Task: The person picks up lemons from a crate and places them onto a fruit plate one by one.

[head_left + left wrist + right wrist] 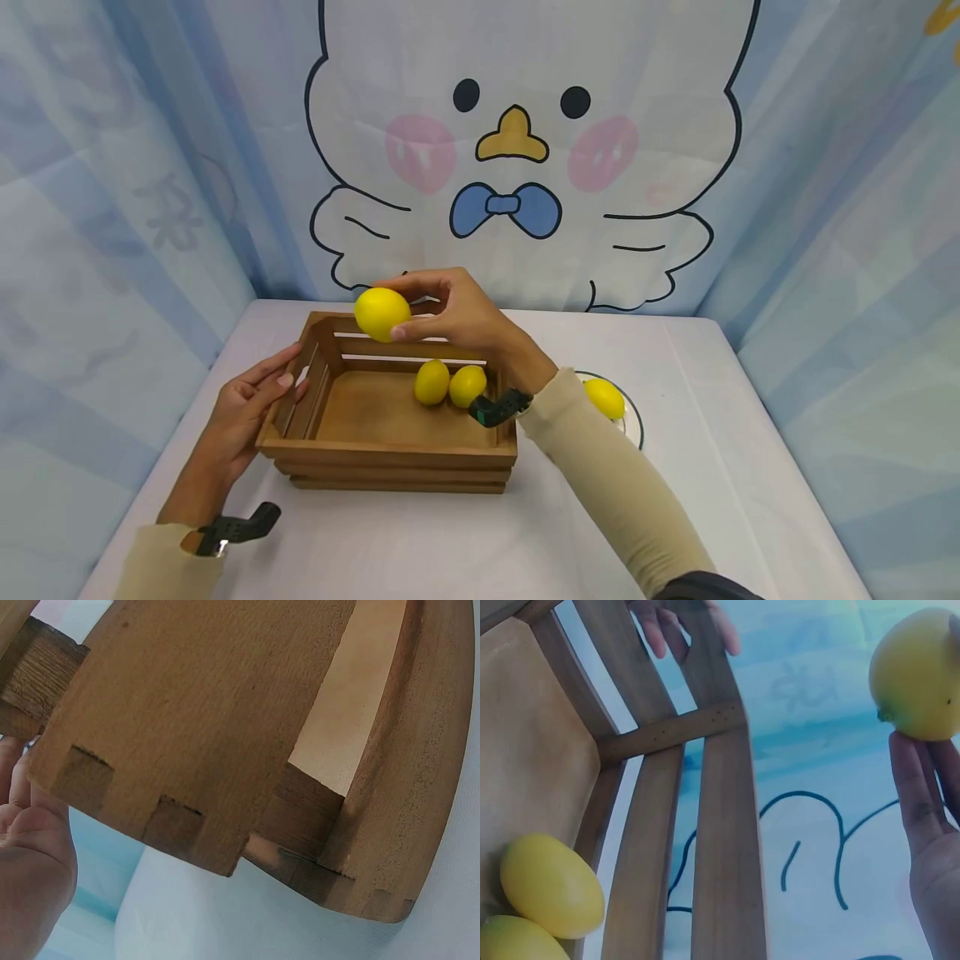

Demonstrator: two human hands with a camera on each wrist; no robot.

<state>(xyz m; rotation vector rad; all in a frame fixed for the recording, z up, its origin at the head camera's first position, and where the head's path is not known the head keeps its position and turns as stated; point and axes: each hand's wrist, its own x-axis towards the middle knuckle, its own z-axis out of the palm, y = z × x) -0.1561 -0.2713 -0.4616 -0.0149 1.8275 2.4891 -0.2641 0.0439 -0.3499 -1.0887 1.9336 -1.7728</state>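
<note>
A lemon (382, 314) is pinched between the thumb and fingers of my right hand (468, 312), held up over the back left part of a slatted wooden crate (393, 460). In the right wrist view the held lemon (915, 675) shows above the fingers, apart from the crate wall. My left hand (243, 412) grips the crate's left end, fingertips showing at the handle slot. Inside the crate, one lemon (432, 382) lies beside another lemon (468, 386) towards the right end. The left wrist view is mostly filled by the crate's outer boards (202, 712).
Right of the crate, a white plate (636, 421) with a dark rim carries a lemon (604, 398); the right forearm partly hides it. A white cloth covers the table (750, 483). Patterned curtains (525, 267) hang behind and along both sides.
</note>
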